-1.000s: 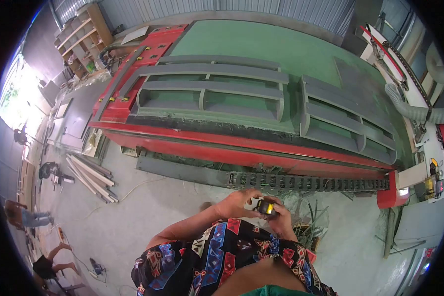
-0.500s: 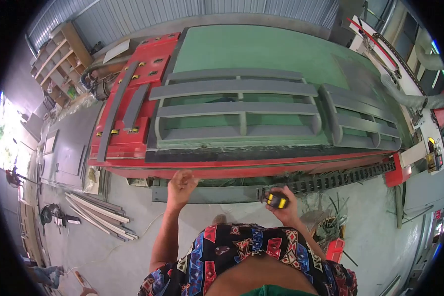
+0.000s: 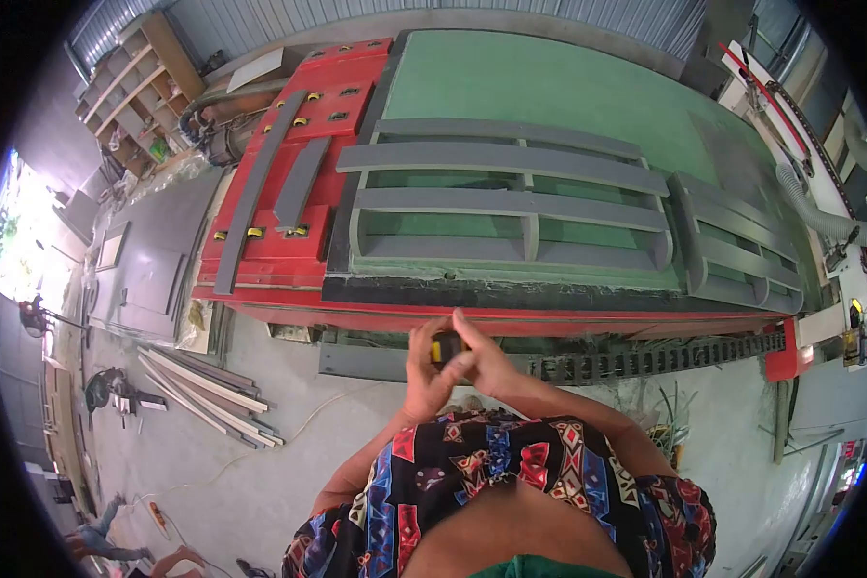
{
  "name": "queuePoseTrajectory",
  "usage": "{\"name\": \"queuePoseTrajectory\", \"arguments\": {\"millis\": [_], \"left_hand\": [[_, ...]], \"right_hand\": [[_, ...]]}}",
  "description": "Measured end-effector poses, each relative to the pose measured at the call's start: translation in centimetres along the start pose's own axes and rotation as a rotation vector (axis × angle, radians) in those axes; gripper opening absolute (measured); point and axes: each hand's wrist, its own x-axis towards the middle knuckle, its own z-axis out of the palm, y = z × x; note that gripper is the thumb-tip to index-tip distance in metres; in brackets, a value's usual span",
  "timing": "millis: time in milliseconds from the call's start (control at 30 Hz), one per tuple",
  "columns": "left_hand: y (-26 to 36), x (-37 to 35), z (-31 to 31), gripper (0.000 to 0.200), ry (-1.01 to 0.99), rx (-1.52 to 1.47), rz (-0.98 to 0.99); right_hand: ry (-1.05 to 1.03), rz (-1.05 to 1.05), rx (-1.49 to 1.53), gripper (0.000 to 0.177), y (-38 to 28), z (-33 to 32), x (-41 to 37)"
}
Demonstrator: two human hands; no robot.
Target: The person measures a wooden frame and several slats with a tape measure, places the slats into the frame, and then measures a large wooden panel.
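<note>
Hands are sharing 1 small object. The left hand (image 3: 422, 374) is curling its fingers loosely round a yellow-and-black tape measure (image 3: 442, 349), and the right hand (image 3: 480, 364) is pressing thumb and fingers against its other side, 1 finger sticking up free. The boxy case is sitting between the 2 palms, in front of the patterned shirt (image 3: 491, 462) and just short of the red machine frame (image 3: 289, 270). This is looking like readying the tape. Drawing the blade out would be calling for 1 hand steadying the case and the other pinching the tip. Flat grey panels (image 3: 501, 156), matte and straight-edged, are lying on the green bed (image 3: 530, 82), and a black segmented cable chain (image 3: 645, 363) is running below.
</note>
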Motion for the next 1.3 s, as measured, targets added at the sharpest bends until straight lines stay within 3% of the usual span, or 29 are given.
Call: {"name": "queuePoseTrajectory", "arguments": {"millis": [67,100,200,233,300,433,500,533,633,767,833,967,1133,1233,1300], "left_hand": [[-0.5,0.2,-0.1,0.032,0.219,-0.301,-0.152],[-0.8,0.6,-0.6,0.032,0.227,-0.296,-0.150],[-2.8,1.7,-4.1,0.035,0.451,-0.626,-0.448],[-3.7,1.8,-5.4,0.035,0.467,-0.621,-0.441],[-5.4,2.3,-8.5,0.028,0.462,-1.072,-0.543],[-10.9,3.0,-17.8,0.026,0.569,-1.045,-0.464],[-13.9,3.1,-24.0,0.030,0.651,-1.129,-0.424],[-15.5,3.0,-27.4,0.038,0.718,-1.062,-0.504],[-17.4,4.3,-34.7,0.054,0.681,-0.880,-0.581],[-22.1,6.0,-41.8,0.058,0.653,-0.687,-0.628],[-24.0,7.0,-43.7,0.061,0.632,-0.614,-0.850],[-25.9,7.9,-46.2,0.048,0.583,-0.680,-0.842],[-30.1,8.5,-47.5,0.053,0.556,-0.505,-0.890],[-31.3,9.1,-48.3,0.063,0.373,-0.570,-0.769],[-31.0,9.5,-48.3,0.056,0.294,-0.604,-0.792]], "right_hand": [[-0.055,0.015,-0.096,0.045,0.0,1.3,0.0],[-0.099,0.037,-0.118,0.051,0.7,0.8,0.6],[-0.207,0.106,-0.284,0.065,1.3,1.0,1.8],[-0.222,0.114,-0.289,0.065,1.2,1.6,2.1],[-0.298,0.140,-0.541,0.068,0.3,3.1,2.8],[-0.352,0.281,-0.602,0.074,-1.0,4.4,6.4],[-0.300,0.250,-0.617,0.072,-1.0,5.3,8.3],[-0.276,0.267,-0.605,0.072,-0.6,5.4,9.8],[-0.230,0.305,-0.563,0.067,0.6,8.0,13.3],[-0.246,0.349,-0.655,0.060,2.7,12.2,18.7],[-0.242,0.361,-0.652,0.058,3.6,13.2,20.7],[-0.180,0.354,-0.660,0.051,5.0,14.9,24.8],[-0.149,0.433,-0.687,0.044,5.5,16.7,29.3],[-0.152,0.469,-0.688,0.040,5.9,17.5,32.3],[-0.148,0.460,-0.699,0.041,6.2,18.1,34.1]]}}
